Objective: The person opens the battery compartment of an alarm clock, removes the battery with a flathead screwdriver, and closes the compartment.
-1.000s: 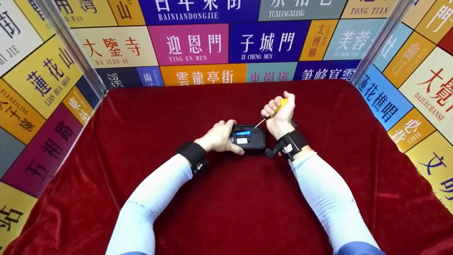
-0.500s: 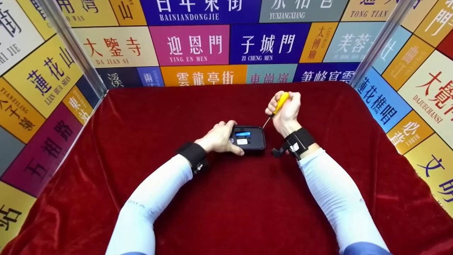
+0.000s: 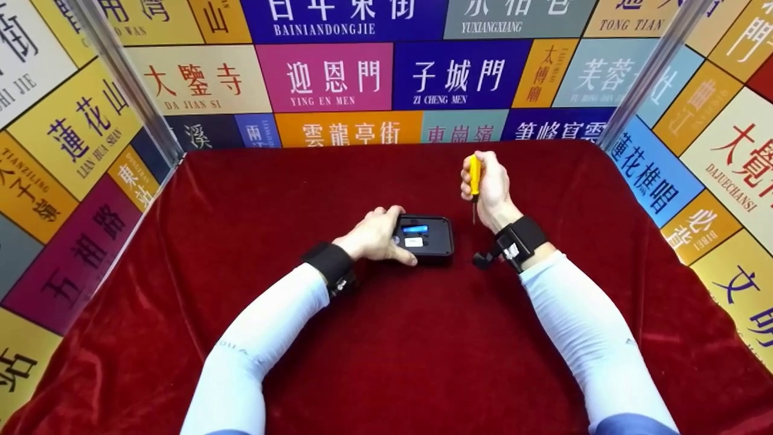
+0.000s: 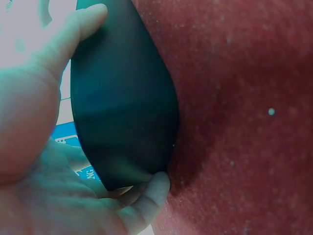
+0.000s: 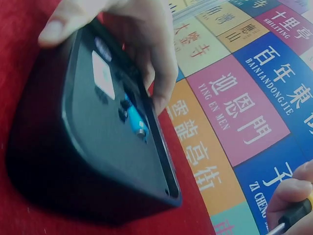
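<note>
A black rectangular electronic device (image 3: 439,238) lies with its underside up on the red cloth. A blue cylindrical battery (image 5: 137,122) sits in its recess, beside a white label (image 5: 102,74). My left hand (image 3: 375,235) grips the device's left end, thumb on the near side and fingers on the far side; the left wrist view shows its dark side wall (image 4: 124,103) between them. To the right of the device, my right hand (image 3: 494,186) holds a yellow-handled screwdriver (image 3: 474,176), fingers curled round the handle. Its shaft points down, apart from the device.
Red velvet cloth (image 3: 374,338) covers the table. Panels of coloured signs (image 3: 332,75) stand behind and at both sides, with metal posts (image 3: 649,75) at the back corners. A black camera strap (image 3: 524,238) is on each wrist.
The screwdriver's tip has come off the device's upper right area, and my right hand has moved right, turning the tool nearly upright. My left hand and the device stay put.
</note>
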### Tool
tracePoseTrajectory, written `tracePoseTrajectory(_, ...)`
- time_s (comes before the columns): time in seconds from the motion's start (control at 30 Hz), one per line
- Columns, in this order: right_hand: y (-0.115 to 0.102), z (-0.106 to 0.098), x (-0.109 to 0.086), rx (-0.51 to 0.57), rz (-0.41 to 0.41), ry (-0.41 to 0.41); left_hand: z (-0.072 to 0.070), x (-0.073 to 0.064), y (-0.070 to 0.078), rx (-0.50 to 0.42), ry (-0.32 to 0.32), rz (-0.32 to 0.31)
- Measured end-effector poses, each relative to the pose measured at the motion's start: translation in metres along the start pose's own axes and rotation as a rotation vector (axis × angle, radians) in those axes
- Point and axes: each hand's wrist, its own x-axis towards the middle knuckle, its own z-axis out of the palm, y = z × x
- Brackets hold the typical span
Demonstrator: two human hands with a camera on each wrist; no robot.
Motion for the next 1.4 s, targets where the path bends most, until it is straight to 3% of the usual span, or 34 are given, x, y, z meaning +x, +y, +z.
tracePoseTrajectory(0.53,-0.001,-0.016,0.003,-0.239,-0.055,-0.061,0.001,0.0,0.0,-0.013,0.002,-0.023)
tracePoseTrajectory(0.77,-0.003,-0.025,0.003,-0.337,-0.086,-0.084,0.002,0.001,-0.001,-0.02,0.001,-0.004)
tracePoseTrajectory(1.17,-0.007,-0.055,0.004,-0.606,-0.121,-0.135,-0.001,0.0,0.0,-0.005,0.002,0.005)
tracePoseTrajectory(1.4,-0.004,-0.071,0.006,-0.7,-0.162,-0.172,-0.001,0.0,0.001,-0.003,0.0,-0.01)
